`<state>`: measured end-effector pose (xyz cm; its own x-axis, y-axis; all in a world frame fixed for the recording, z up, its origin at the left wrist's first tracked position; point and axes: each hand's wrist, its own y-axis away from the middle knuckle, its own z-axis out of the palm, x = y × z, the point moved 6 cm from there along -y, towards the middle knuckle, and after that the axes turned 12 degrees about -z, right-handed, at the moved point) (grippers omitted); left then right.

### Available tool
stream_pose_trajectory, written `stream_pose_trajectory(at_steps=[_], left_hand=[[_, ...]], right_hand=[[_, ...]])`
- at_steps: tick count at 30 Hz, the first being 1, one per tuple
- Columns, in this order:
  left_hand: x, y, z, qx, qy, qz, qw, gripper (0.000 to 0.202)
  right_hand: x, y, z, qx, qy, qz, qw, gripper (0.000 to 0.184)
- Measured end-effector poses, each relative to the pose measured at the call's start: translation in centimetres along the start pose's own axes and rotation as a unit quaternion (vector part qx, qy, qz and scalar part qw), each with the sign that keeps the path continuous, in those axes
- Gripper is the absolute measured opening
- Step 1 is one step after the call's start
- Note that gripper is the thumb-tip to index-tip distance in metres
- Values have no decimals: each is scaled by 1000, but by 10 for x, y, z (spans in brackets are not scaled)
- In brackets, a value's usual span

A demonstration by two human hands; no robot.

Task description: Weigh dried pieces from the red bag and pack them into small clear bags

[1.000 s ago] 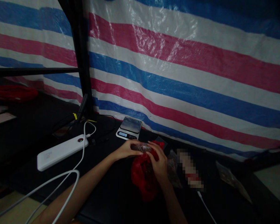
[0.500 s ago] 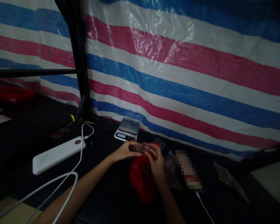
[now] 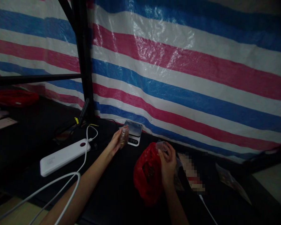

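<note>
My left hand [image 3: 114, 143] is closed on a small clear plastic bag [image 3: 124, 137] with brown contents, held upright in front of the digital scale [image 3: 133, 128] and hiding its left part. My right hand [image 3: 168, 159] pinches a small clear plastic piece [image 3: 161, 145] with a rounded edge; I cannot tell whether it is a cup or a bag. Just below and left of that hand, a red plastic bag [image 3: 145, 175] stands with its mouth open and dark contents inside. Partly hidden behind my right wrist lies another clear bag [image 3: 178, 182].
A white power bank [image 3: 63, 157] with a white cable [image 3: 85, 156] lies on the black table at left. Right of my hand are a blurred-out flat object [image 3: 191, 173] and a filled clear packet [image 3: 231, 181]. A striped plastic sheet [image 3: 178, 78] hangs behind, beside a black post [image 3: 85, 62].
My hands have moved apart. The left carried the small bag left toward the scale; the right shifted right with the clear piece. The view has turned slightly.
</note>
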<state>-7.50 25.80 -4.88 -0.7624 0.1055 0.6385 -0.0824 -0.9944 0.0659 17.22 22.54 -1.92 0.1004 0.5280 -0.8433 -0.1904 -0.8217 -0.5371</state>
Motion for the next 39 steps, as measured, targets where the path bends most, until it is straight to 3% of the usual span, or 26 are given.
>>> stream_pose_trajectory(at_steps=[3, 6, 9, 12, 15, 17, 20, 24, 27, 30, 32, 34, 37, 39], left_hand=[[10, 0, -8, 12, 50, -19, 998, 37], [16, -1, -14, 29, 40, -9, 999, 36], [21, -3, -20, 34, -18, 21, 999, 43], [30, -3, -20, 35, -124, 53, 990, 50], [44, -9, -10, 38, -243, 76, 966, 47], [55, -21, -1, 60, -317, 107, 940, 45], [64, -52, 16, 80, -439, 160, 880, 44], [44, -95, 36, 27, -604, 177, 777, 42], [26, -102, 41, -6, -639, 176, 749, 43], [31, -76, 38, 66, -639, 274, 715, 42], [42, -42, 25, 179, -596, 356, 697, 34], [48, -4, 6, 284, -540, 394, 688, 31], [44, 36, -11, 329, -530, 390, 677, 23], [39, 48, -11, 316, -542, 381, 679, 14]], right_hand=[[-9, -13, 15, -28, 48, -42, 998, 46], [-6, -33, 42, -110, 164, -90, 976, 42], [13, -44, 64, -186, 334, -114, 917, 37], [34, -40, 72, -228, 452, -116, 855, 33], [47, -29, 71, -241, 492, -135, 825, 37], [49, -22, 67, -234, 493, -153, 824, 43], [43, -12, 57, -199, 458, -183, 847, 50], [25, 2, 43, -147, 378, -219, 888, 48], [16, 10, 37, -125, 354, -222, 900, 46], [12, 13, 36, -118, 352, -210, 904, 41], [10, 14, 37, -120, 347, -208, 906, 33], [6, 15, 39, -126, 337, -214, 908, 26], [0, 18, 43, -143, 317, -225, 910, 21], [-3, 20, 47, -165, 307, -229, 909, 21]])
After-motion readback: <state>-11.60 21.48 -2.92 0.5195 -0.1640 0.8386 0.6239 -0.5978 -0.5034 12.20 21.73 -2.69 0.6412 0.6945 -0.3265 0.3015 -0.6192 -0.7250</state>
